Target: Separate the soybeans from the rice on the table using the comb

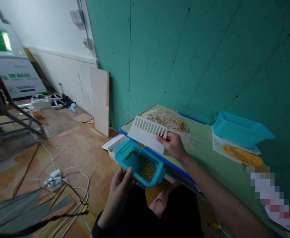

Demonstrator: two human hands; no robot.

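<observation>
My left hand (125, 183) is closed on the near rim of a blue plastic container (121, 155), held tilted below the table edge. Soybeans or similar round yellow-green beans (147, 168) lie in its right part. In my right hand (173, 143) is a white slotted scraper (145, 135), a flat plate with a row of long slots along its upper edge. Its lower edge hangs over the table rim, just above the container. A few beans show at that rim. Behind the scraper, a heap of beans mixed with pale grains (168, 119) spreads over the green tabletop (204, 135).
A teal basket (241, 129) stands on a white tray at the table's right, beside a yellow-orange cloth-like item (242, 154). The green wall (184, 56) closes off the back. Power strip (54, 180) and cables lie on the floor at left, near a leaning board (99, 102).
</observation>
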